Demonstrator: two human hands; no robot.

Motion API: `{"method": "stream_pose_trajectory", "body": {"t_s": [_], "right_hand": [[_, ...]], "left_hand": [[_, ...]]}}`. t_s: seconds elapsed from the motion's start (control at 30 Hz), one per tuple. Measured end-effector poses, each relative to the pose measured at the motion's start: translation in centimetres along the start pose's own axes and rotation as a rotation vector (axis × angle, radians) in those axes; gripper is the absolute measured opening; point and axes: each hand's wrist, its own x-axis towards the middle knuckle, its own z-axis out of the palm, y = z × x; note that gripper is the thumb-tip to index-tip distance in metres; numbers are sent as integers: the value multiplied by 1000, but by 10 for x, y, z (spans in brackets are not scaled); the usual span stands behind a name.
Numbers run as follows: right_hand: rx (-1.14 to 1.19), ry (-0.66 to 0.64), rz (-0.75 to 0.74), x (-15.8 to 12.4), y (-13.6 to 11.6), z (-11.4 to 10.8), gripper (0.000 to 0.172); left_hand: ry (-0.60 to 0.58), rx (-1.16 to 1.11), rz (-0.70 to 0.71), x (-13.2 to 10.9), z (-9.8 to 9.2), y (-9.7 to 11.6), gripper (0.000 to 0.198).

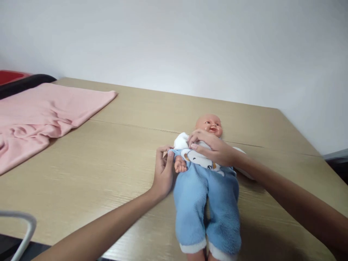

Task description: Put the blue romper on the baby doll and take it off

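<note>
Doll (208, 177): I am seeing it lying on its back on the wooden table (114, 159), a little right of the middle; its bald head (214, 125) is pointing toward the pale wall (174, 43) while its legs are running out of my view at the bottom edge

Left hand (163, 173): I am watching it pinching the blue cuff (172, 152), thumb and fingers closing on the fabric; the doll's small hand (180, 165) is resting just beside it

Right hand (213, 146): it is lying over the doll's chest, half curled, thumb sitting near the fingers; the fingertips are touching the white sleeve (181, 140), though I am not managing to tell whether they are gripping it

Blue outfit (190, 188): it is covering the trunk and legs, ending in white hems; an animal-face patch (199, 158) is showing below the right hand

White piece (244, 172): it is showing behind the right forearm, too hidden for naming

Pink cloth (54, 116): it is lying creased at far left, well apart from the doll

White bar (31, 221): it is curving at lower left
</note>
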Motion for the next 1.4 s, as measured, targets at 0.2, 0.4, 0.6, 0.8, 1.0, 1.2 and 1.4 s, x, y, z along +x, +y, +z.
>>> {"method": "stream_pose_trajectory", "body": {"t_s": [0.2,0.4,0.6,0.8,1.0,1.2,1.4], "right_hand": [[-3,-52,83,-9,-7,1,22],[387,80,230,-7,23,11,33],[551,127,273,-11,46,19,40],[584,107,266,-13,45,17,46],[576,142,256,-14,46,21,51],[629,144,279,-16,50,22,52],[680,179,264,-19,49,22,50]], "left_hand": [[4,68,-36,14,-4,-3,43],[-218,-65,-113,55,-17,-16,45],[-268,-194,-249,68,-13,-22,54],[-253,-11,-88,70,-12,-20,47],[-309,-92,-183,87,-6,-18,48],[-353,-275,-396,106,8,-16,42],[-455,-304,-521,120,13,-16,36]]}}
